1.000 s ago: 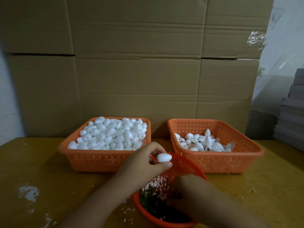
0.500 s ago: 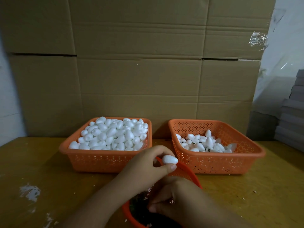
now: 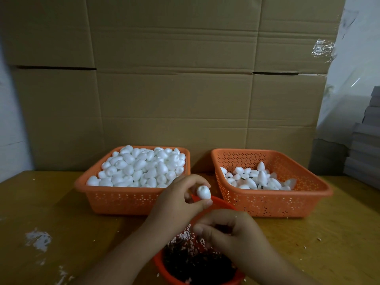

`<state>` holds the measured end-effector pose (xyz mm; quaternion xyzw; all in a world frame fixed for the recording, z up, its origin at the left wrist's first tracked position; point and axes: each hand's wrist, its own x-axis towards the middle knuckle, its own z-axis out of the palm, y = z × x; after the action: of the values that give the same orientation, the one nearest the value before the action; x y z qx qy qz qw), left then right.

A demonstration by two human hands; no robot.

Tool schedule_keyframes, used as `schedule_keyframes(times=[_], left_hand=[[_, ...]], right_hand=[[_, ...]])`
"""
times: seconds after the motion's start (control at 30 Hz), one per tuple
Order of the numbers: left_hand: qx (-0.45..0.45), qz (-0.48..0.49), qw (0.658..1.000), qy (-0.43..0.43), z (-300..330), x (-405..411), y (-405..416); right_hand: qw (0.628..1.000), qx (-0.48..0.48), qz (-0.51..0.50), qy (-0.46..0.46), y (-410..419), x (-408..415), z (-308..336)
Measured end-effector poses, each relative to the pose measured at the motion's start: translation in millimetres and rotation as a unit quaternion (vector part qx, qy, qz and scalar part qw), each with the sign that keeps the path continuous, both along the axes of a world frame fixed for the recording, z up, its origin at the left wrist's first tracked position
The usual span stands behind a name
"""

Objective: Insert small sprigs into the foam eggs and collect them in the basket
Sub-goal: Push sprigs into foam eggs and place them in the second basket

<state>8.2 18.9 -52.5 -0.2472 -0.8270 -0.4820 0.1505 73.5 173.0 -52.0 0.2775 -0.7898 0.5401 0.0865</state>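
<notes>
My left hand (image 3: 178,200) pinches one white foam egg (image 3: 203,191) between thumb and fingers, above the far rim of a round red bowl (image 3: 159,264). The bowl holds dark sprigs (image 3: 195,264) and white foam crumbs. My right hand (image 3: 232,233) hovers over the bowl just below the egg, its fingers curled together round something small and dark, mostly hidden. An orange basket (image 3: 82,185) on the left is heaped with plain foam eggs (image 3: 135,167). The orange basket (image 3: 320,189) on the right holds a smaller pile of eggs (image 3: 257,179), some with dark bits showing.
A wall of cardboard boxes (image 3: 174,89) stands right behind the baskets. Grey boards (image 3: 366,145) are stacked at the right edge. White foam crumbs (image 3: 38,239) lie on the wooden table (image 3: 51,212) at the left.
My right hand has come up out of the red bowl, fingers closed, towards the egg. My left hand has turned the egg and kept it over the bowl's rim.
</notes>
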Motion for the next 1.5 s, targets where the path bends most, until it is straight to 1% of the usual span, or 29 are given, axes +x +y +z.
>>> schedule_keyframes(times=[0.07,0.13,0.27,0.33,0.43,0.53,0.63,0.77,1.03,1.2,1.4,1.5], left_hand=[[-0.009,0.0,1.0,0.007,-0.1,1.3,0.5],[0.001,-0.005,1.0,0.0,0.1,3.0,1.5],[0.019,-0.034,0.998,-0.038,0.0,3.4,2.6],[0.009,-0.032,0.999,-0.042,0.4,4.6,2.6],[0.004,-0.023,0.999,-0.026,0.5,5.1,2.7],[0.007,0.001,1.0,-0.029,0.0,4.2,2.6],[-0.003,0.02,1.0,-0.005,-0.2,4.3,2.1],[-0.02,0.015,1.0,0.019,2.0,6.0,0.8],[-0.025,0.009,0.998,0.051,3.3,6.9,0.4],[-0.039,0.002,0.998,0.055,4.6,7.9,1.0],[-0.106,-0.022,0.99,0.095,7.8,11.4,-0.8],[-0.128,-0.015,0.984,0.119,11.0,12.2,-2.3]], right_hand=[[0.998,-0.062,-0.017,-0.026,1.3,-0.9,2.5],[0.993,-0.111,-0.029,-0.037,3.6,-3.1,4.1],[0.982,-0.174,-0.055,-0.046,5.6,-6.5,6.1],[0.979,-0.188,-0.068,-0.04,5.8,-7.0,6.2],[0.973,-0.211,-0.087,-0.028,7.3,-7.3,6.1],[0.968,-0.22,-0.114,-0.028,9.2,-8.3,4.3],[0.964,-0.222,-0.144,-0.026,10.2,-10.3,3.0],[0.959,-0.23,-0.163,-0.024,13.6,-12.8,2.6],[0.954,-0.209,-0.212,-0.013,18.3,-17.5,-0.9],[0.955,-0.172,-0.242,0.002,20.9,-17.9,-2.1],[0.961,-0.095,-0.258,0.035,19.7,-17.8,-3.5],[0.963,-0.087,-0.255,0.03,20.2,-17.8,-2.9]])
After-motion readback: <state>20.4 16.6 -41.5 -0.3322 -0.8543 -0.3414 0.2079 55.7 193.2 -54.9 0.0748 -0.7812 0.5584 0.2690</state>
